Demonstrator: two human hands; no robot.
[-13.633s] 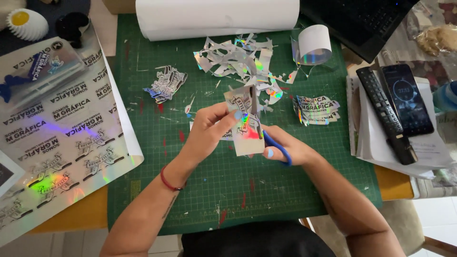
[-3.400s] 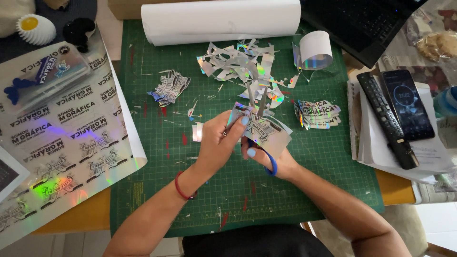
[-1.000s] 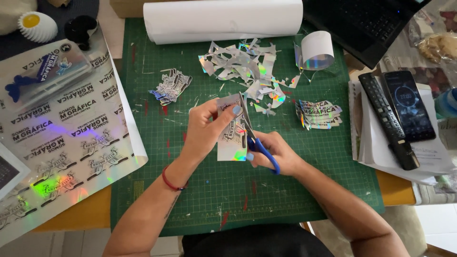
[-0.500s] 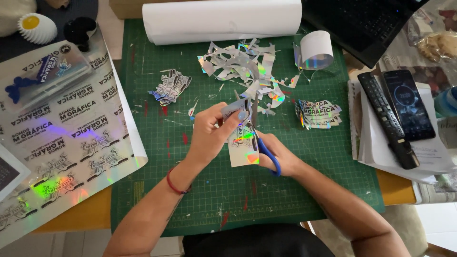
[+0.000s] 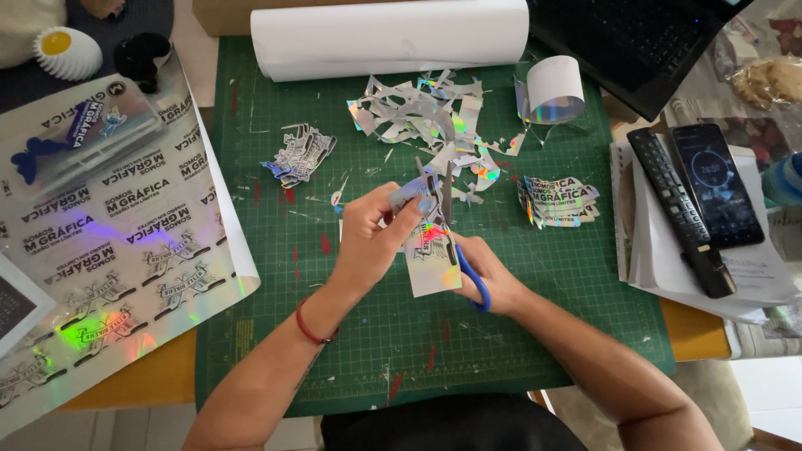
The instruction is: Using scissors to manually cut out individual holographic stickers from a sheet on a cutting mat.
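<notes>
My left hand (image 5: pixel 374 236) pinches a piece of holographic sticker sheet (image 5: pixel 431 260) over the green cutting mat (image 5: pixel 267 317). My right hand (image 5: pixel 491 274) grips blue-handled scissors (image 5: pixel 461 266), whose blades point up through the sheet toward a pile of shiny offcuts (image 5: pixel 428 117). A small stack of cut stickers (image 5: pixel 301 154) lies to the left of my hands, and a second stack of cut stickers (image 5: pixel 558 200) lies to the right.
A white paper roll (image 5: pixel 388 38) lies along the mat's far edge, beside a small holographic roll (image 5: pixel 553 90). A large printed sticker sheet (image 5: pixel 109 250) and a clear case (image 5: pixel 79 138) sit left. Laptop (image 5: pixel 643 42), remote (image 5: pixel 681 213) and phone (image 5: pixel 718 184) are right.
Over the last second my hands turned the sticker piece and the scissors stayed in it; the piece shifted slightly down and right. Nothing else on the mat moved.
</notes>
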